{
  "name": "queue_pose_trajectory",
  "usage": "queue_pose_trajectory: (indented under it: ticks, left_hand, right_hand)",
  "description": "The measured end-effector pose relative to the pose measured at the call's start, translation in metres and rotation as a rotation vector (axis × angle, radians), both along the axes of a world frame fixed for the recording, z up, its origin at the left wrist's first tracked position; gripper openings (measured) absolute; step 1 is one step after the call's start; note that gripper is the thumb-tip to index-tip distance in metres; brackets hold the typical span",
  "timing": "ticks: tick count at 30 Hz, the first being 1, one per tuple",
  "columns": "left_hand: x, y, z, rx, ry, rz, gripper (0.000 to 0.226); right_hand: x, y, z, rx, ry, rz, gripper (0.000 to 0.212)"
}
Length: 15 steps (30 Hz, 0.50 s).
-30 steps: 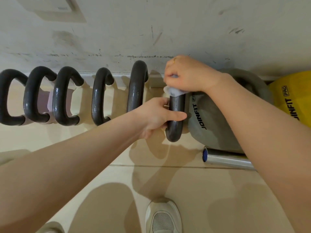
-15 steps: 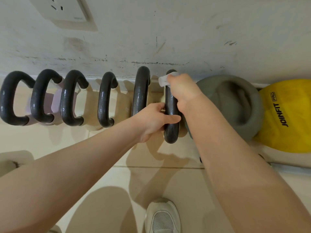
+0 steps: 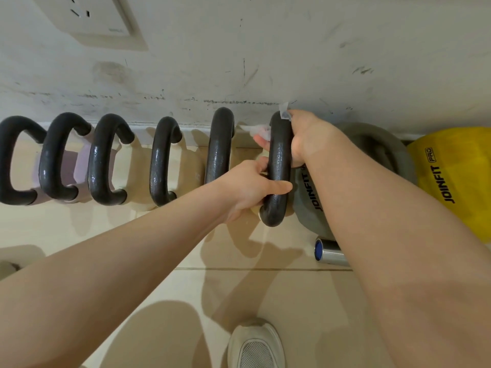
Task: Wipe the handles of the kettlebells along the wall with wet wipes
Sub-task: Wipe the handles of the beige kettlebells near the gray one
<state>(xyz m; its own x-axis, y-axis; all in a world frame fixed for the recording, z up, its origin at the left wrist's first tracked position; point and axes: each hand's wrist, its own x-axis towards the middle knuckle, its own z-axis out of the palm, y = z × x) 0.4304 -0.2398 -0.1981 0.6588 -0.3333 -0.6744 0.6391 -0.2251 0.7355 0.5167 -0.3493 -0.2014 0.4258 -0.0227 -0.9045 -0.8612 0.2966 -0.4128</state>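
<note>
Several kettlebells stand in a row along the wall, their dark handles arching up. My left hand (image 3: 251,188) grips the near part of the rightmost dark handle (image 3: 279,166), thumb across its front. My right hand (image 3: 303,134) wraps around the far part of the same handle with a white wet wipe (image 3: 261,132) pressed under the fingers; bits of the wipe stick out at the top and on the left side. The neighbouring handle (image 3: 219,144) stands free to the left.
A grey JOINFIT kettlebell (image 3: 310,205) and a yellow one (image 3: 451,179) sit to the right. A shiny metal bar end (image 3: 328,251) lies on the tiled floor. My white shoe (image 3: 256,343) is below. A wall socket (image 3: 90,17) is at upper left.
My right hand with the wipe slid from the handle's near part up to its far top, then wrapped around it from the right. My left hand kept its grip.
</note>
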Motion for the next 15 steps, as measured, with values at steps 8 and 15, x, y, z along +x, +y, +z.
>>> queue_pose_trajectory:
  ticks: [8,15]
  left_hand:
    - [0.002,-0.004,-0.002,0.043,-0.019,0.002,0.029]
    - [-0.008,-0.006,-0.004,0.05,-0.004,0.057,0.03]
  right_hand:
    - [-0.015,0.006,0.008,-0.192,-0.2,0.266,0.031]
    - [-0.058,0.008,-0.008,-0.458,-0.385,0.391,0.046]
